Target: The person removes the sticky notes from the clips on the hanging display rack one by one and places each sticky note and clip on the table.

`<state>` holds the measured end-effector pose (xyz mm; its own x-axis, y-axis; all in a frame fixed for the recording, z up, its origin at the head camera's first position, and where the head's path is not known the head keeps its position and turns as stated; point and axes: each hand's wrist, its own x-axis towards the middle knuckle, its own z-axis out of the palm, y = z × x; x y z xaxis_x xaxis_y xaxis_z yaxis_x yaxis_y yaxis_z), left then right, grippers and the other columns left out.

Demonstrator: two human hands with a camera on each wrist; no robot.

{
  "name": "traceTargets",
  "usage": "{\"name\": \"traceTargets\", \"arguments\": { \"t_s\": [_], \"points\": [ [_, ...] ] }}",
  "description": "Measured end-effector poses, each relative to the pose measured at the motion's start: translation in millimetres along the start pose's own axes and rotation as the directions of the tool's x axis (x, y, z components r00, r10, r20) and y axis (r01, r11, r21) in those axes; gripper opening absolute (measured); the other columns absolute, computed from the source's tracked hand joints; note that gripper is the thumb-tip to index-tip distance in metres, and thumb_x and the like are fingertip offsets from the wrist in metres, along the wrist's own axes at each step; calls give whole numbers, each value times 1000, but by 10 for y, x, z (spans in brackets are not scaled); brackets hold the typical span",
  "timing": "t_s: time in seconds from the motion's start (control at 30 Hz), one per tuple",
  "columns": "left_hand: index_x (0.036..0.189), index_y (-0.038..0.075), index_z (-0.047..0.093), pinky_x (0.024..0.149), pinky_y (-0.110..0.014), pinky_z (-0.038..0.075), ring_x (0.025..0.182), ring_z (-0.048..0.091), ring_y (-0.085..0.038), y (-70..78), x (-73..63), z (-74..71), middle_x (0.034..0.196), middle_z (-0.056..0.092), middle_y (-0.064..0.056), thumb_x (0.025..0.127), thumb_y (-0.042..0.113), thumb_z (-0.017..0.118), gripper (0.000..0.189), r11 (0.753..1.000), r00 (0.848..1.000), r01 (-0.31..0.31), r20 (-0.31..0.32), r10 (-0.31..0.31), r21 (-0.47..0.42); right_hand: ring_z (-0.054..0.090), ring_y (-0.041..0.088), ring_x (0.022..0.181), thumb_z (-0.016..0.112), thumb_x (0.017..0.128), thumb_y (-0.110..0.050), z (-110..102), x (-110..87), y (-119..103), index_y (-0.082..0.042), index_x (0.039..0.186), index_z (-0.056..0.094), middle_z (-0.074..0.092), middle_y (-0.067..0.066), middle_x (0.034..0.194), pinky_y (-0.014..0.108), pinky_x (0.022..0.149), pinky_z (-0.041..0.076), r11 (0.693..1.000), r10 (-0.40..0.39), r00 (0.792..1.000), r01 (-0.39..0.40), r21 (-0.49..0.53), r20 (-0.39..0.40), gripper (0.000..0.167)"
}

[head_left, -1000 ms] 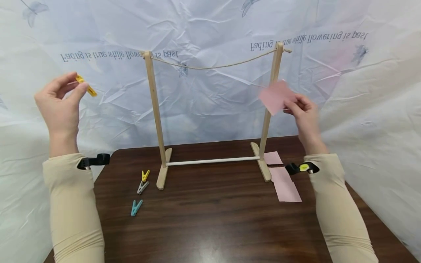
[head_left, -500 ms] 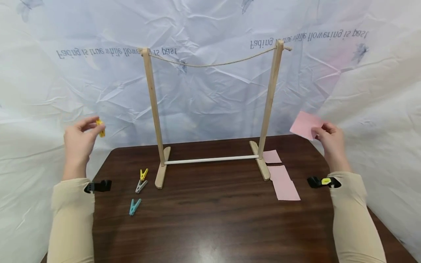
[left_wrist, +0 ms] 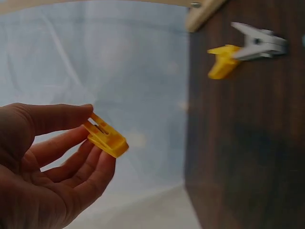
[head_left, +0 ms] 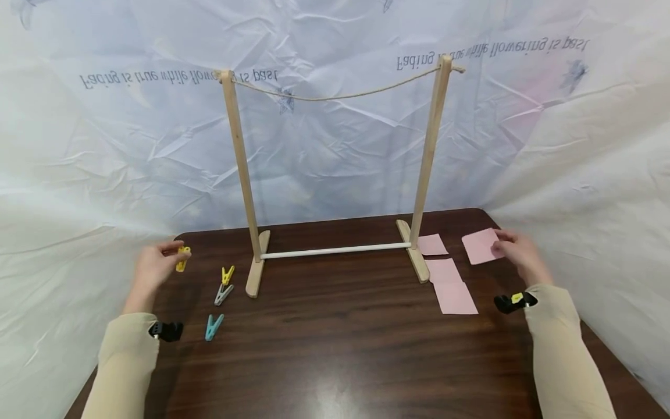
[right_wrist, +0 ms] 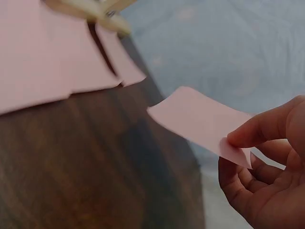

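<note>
Between thumb and fingers, my left hand (head_left: 154, 269) pinches a yellow clothespin (left_wrist: 107, 136) above the table's left side. My right hand (head_left: 523, 256) pinches one edge of a square pink paper (head_left: 480, 246), held over the right side. Left of the wooden frame (head_left: 242, 157) lie another yellow clothespin (head_left: 227, 274), a grey clothespin (head_left: 223, 294) touching it, and a blue clothespin (head_left: 213, 327) nearer the front. Several pink sheets (head_left: 454, 297) lie by the frame's right foot, two of them overlapping. A thin rope (head_left: 324, 98) sags between the post tops, with nothing hanging on it.
A white rod (head_left: 335, 251) joins the two wooden feet low over the dark brown table (head_left: 335, 326). Behind and at both sides hangs a creased white sheet (head_left: 335, 163) with printed lettering.
Both hands have come down from beside the rope to just above the table. The left still holds the yellow clothespin, the right the pink paper, which first swung outward to the right.
</note>
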<state>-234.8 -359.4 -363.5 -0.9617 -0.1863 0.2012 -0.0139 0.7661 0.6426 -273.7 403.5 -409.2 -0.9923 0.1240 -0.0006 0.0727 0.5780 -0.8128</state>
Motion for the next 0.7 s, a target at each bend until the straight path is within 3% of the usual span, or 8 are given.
{"name": "traceTargets", "arguments": {
  "t_s": [0.1, 0.17, 0.33, 0.5, 0.7],
  "points": [
    [137, -12, 54, 83, -58, 51, 114, 54, -53, -80, -20, 90, 130, 56, -37, 101, 20, 61, 49, 999, 995, 31, 91, -34, 38, 54, 43, 112, 50, 98, -10, 48, 17, 120, 9, 151, 33, 46, 40, 137, 63, 98, 41, 999, 28, 999, -28, -24, 23, 59],
    [136, -14, 53, 85, -60, 50, 115, 54, -53, -125, -18, 142, 129, 56, -37, 100, 17, 61, 48, 997, 989, 43, 139, -52, 61, 46, 51, 121, 51, 98, -10, 79, 37, 192, 12, 149, 34, 43, 42, 138, 68, 102, 36, 998, 37, 999, -36, -49, 23, 59],
    [131, -15, 57, 79, -54, 54, 112, 55, -52, -242, 9, 279, 130, 54, -39, 98, 15, 64, 45, 991, 971, 89, 212, -110, 104, 40, 54, 126, 59, 95, -12, 156, 83, 307, 17, 142, 40, 37, 44, 142, 66, 102, 37, 989, 40, 999, -38, -140, 13, 59],
    [124, -16, 61, 69, -44, 55, 96, 62, -42, -374, 49, 386, 124, 58, -38, 95, 16, 66, 43, 984, 961, 116, 235, -145, 135, 42, 56, 124, 63, 92, -15, 217, 111, 351, 18, 137, 45, 40, 43, 139, 66, 101, 38, 973, 59, 998, -53, -225, 21, 58],
    [122, -16, 60, 73, -46, 55, 94, 62, -39, -488, 39, 451, 119, 59, -36, 94, 15, 68, 43, 976, 947, 160, 257, -193, 146, 42, 58, 122, 64, 91, -17, 257, 140, 313, 18, 133, 48, 42, 44, 137, 67, 101, 37, 959, 53, 999, -50, -278, 4, 57]
  ]
}}
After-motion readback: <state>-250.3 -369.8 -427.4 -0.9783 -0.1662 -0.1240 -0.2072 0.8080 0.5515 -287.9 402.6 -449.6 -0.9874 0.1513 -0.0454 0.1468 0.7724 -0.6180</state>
